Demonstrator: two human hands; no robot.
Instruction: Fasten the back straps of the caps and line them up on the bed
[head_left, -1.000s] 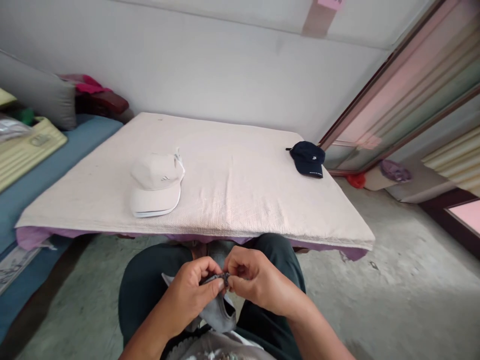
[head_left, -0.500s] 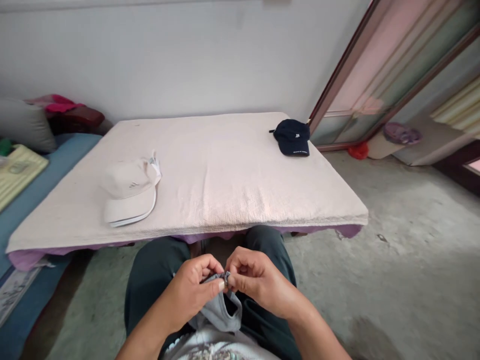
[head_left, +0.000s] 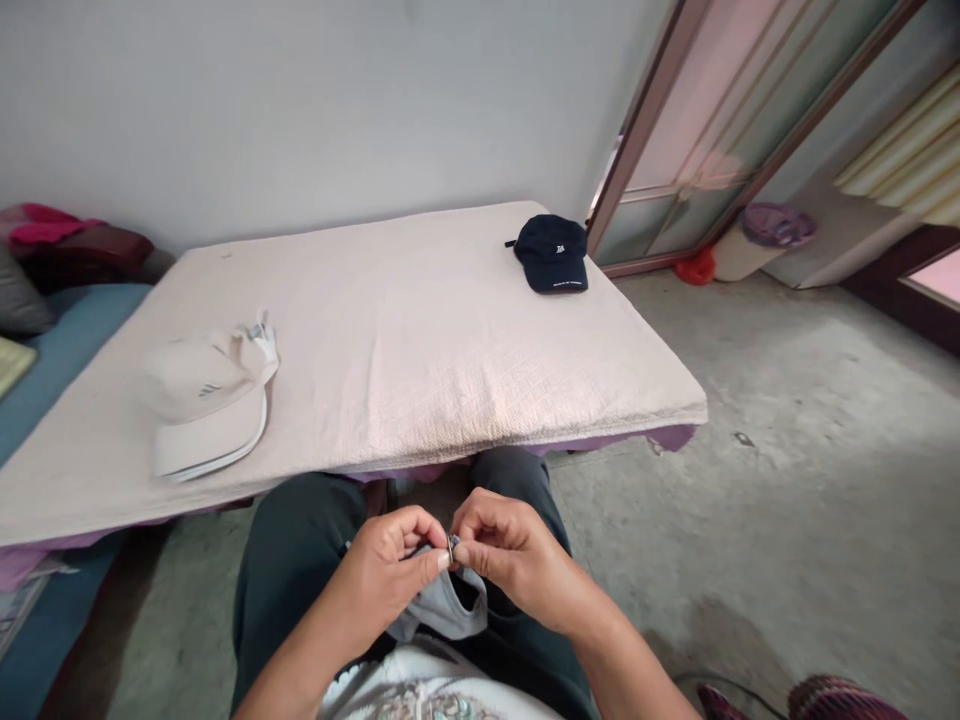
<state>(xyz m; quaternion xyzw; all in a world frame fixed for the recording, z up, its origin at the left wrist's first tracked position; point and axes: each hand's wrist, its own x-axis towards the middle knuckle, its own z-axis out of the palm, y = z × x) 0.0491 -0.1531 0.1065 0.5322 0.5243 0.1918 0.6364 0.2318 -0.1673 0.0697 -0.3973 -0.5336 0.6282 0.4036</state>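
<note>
Over my lap, both hands pinch a grey cap (head_left: pixel 444 607) at its strap and small metal buckle. My left hand (head_left: pixel 390 565) is closed on the fabric at the left of the buckle. My right hand (head_left: pixel 504 552) is closed, thumb and fingers pinching the buckle from the right. The cap's body hangs down between my dark-trousered knees. On the low table (head_left: pixel 450 330) ahead, a cream cap (head_left: pixel 204 395) lies at the left and a navy cap (head_left: pixel 553 253) lies at the far right corner.
The table carries a cream woven cloth over a purple layer. A blue mat with cushions (head_left: pixel 52 250) lies to the left. Bare concrete floor (head_left: pixel 787 430) spreads to the right, up to a sliding glass door (head_left: pixel 705 140) with a purple basin (head_left: pixel 777 224).
The view has swung to the right, so the table and both caps sit further left in the picture. My hands stay pinched on the grey cap's buckle, with small finger movements.
</note>
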